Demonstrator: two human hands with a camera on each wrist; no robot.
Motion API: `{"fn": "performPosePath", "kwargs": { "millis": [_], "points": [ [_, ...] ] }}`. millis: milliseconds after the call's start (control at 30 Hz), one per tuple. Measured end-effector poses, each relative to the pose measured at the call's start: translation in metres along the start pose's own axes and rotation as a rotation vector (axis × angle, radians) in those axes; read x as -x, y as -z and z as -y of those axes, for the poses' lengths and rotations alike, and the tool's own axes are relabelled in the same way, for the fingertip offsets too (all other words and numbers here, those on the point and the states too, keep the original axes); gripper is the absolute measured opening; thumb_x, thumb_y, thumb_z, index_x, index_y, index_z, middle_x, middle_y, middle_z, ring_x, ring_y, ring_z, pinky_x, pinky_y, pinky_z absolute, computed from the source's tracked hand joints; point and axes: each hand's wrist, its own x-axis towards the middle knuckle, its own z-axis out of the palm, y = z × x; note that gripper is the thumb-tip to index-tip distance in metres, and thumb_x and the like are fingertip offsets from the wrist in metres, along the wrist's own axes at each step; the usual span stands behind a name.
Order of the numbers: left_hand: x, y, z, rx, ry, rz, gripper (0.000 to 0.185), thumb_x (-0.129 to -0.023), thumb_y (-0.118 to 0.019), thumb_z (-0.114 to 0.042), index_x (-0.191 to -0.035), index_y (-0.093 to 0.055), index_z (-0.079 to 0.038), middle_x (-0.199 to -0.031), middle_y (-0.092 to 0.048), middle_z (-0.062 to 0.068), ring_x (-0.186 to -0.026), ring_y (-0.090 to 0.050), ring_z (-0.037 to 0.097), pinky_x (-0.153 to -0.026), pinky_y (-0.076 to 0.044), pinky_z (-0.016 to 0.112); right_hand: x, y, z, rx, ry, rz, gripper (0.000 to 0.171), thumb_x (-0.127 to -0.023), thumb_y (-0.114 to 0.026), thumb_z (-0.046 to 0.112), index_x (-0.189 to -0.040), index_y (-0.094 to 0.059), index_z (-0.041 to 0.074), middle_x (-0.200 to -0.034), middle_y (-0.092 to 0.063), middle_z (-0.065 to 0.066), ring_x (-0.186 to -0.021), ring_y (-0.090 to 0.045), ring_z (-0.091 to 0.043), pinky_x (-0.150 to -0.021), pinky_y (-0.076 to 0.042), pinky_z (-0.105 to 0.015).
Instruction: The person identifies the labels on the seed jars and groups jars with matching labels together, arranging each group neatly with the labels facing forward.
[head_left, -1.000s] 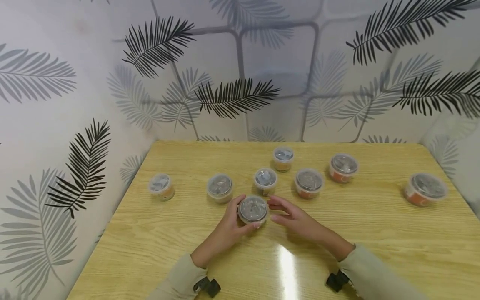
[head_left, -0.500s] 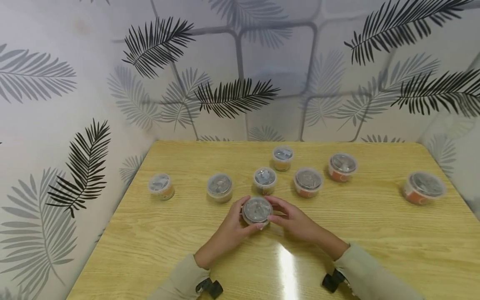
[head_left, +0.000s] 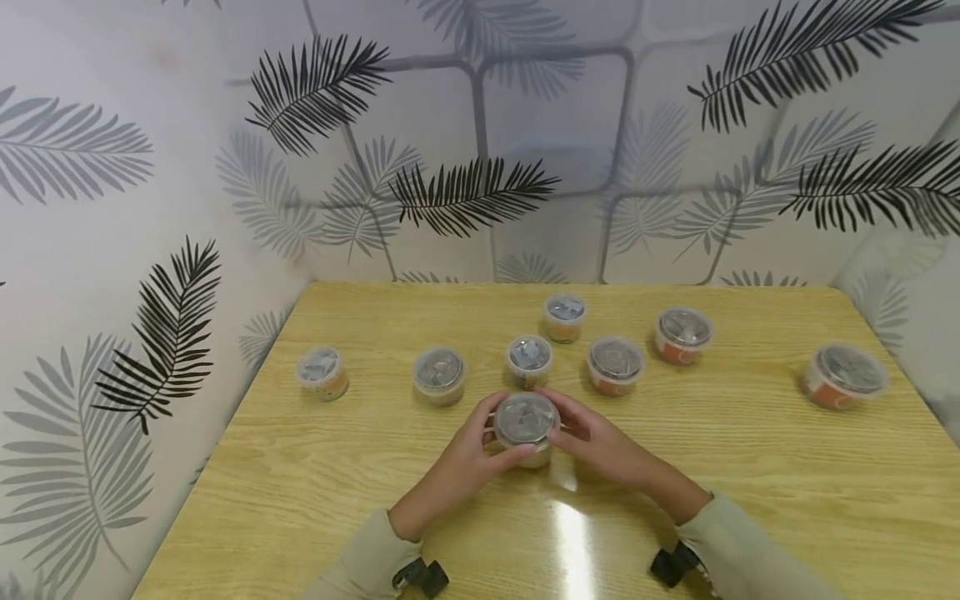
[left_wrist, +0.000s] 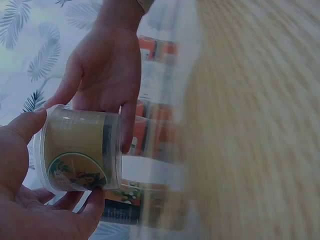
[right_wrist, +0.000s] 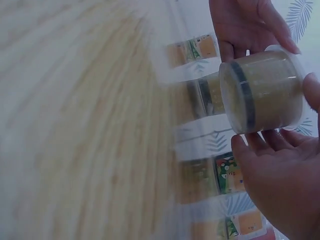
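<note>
Hands are meeting around a small clear plastic jar (head_left: 527,427) with a transparent lid, near the middle of the wooden table (head_left: 750,492). The left hand (head_left: 465,458) is gripping the jar from its left side, thumb along the near wall and fingers curling round the far side. The right hand (head_left: 600,442) is holding the opposite side, fingers wrapping the wall just under the lid. In the left wrist view the jar (left_wrist: 80,150) is showing tan contents and a green-edged label, with the thumb pressing at the lid's rim. In the right wrist view the jar (right_wrist: 262,90) is sitting clear of the tabletop between both palms.

Behind the hands, seven more lidded jars are standing on the table: one far left (head_left: 322,372), one beside it (head_left: 438,375), one just behind the held jar (head_left: 530,359), one farther back (head_left: 565,316), two orange-labelled ones to the right (head_left: 615,365) (head_left: 683,333), and a larger one near the right edge (head_left: 846,377). Leaf-patterned wallpaper (head_left: 465,192) is covering the walls.
</note>
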Motion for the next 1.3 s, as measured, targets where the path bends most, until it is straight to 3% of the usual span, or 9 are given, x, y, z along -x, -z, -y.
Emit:
{"fn": "performPosePath", "kwargs": {
  "millis": [200,367,633,833,1100,1300],
  "points": [
    [-0.002,-0.001,-0.010,0.055,-0.035,0.022,0.074,-0.086,-0.068,-0.031,-0.145,-0.026,-0.013,-0.135,-0.040,0.002,-0.121,-0.041,0.017,-0.098,-0.039,0.035,0.006,0.002,0.013,-0.095,0.031,0.022,0.056,-0.099,-0.044,0.011,-0.149,-0.018,0.009,-0.150,-0.024,-0.011,-0.135,-0.025,-0.028,-0.104,-0.031,-0.027],
    [-0.001,0.001,-0.021,0.096,-0.031,0.038,0.077,-0.086,-0.069,-0.026,-0.146,-0.023,-0.012,-0.136,-0.039,0.002,-0.122,-0.040,0.016,-0.100,-0.038,0.032,0.009,0.002,0.021,-0.150,0.046,0.030,0.058,-0.099,-0.044,0.010,-0.149,-0.015,0.010,-0.150,-0.021,-0.014,-0.135,-0.024,-0.031,-0.102,-0.033,-0.027],
    [0.005,0.011,-0.050,0.128,-0.040,0.044,0.074,-0.087,-0.067,-0.013,-0.144,-0.023,0.000,-0.139,-0.036,0.013,-0.123,-0.038,0.027,-0.101,-0.037,0.038,0.014,0.005,0.025,-0.150,0.079,-0.010,0.062,-0.096,-0.049,0.006,-0.149,-0.016,0.008,-0.151,-0.019,-0.015,-0.135,-0.024,-0.027,-0.104,-0.031,-0.025],
    [0.005,0.013,-0.047,0.167,-0.044,0.037,0.067,-0.089,-0.064,-0.010,-0.142,-0.026,0.003,-0.139,-0.036,0.015,-0.123,-0.039,0.030,-0.102,-0.036,0.039,0.015,0.006,0.024,-0.157,0.136,-0.048,0.058,-0.096,-0.049,0.002,-0.147,-0.021,0.004,-0.149,-0.023,-0.017,-0.135,-0.028,-0.020,-0.105,-0.030,-0.027],
    [0.005,0.014,-0.046,0.185,-0.079,0.025,0.058,-0.091,-0.059,-0.007,-0.140,-0.029,0.004,-0.138,-0.038,0.016,-0.121,-0.041,0.031,-0.101,-0.037,0.045,0.016,0.005,0.027,-0.133,0.141,-0.089,0.054,-0.096,-0.049,0.002,-0.145,-0.026,0.004,-0.144,-0.032,-0.017,-0.132,-0.029,-0.033,-0.103,-0.034,-0.030],
    [0.003,0.012,-0.038,0.219,-0.069,0.029,0.054,-0.093,-0.056,-0.006,-0.140,-0.031,0.003,-0.136,-0.039,0.016,-0.121,-0.042,0.031,-0.097,-0.041,0.035,0.017,0.004,0.026,-0.114,0.115,-0.122,0.052,-0.096,-0.049,0.003,-0.144,-0.030,0.006,-0.141,-0.037,-0.017,-0.129,-0.034,-0.030,-0.100,-0.038,-0.030]
  ]
}}
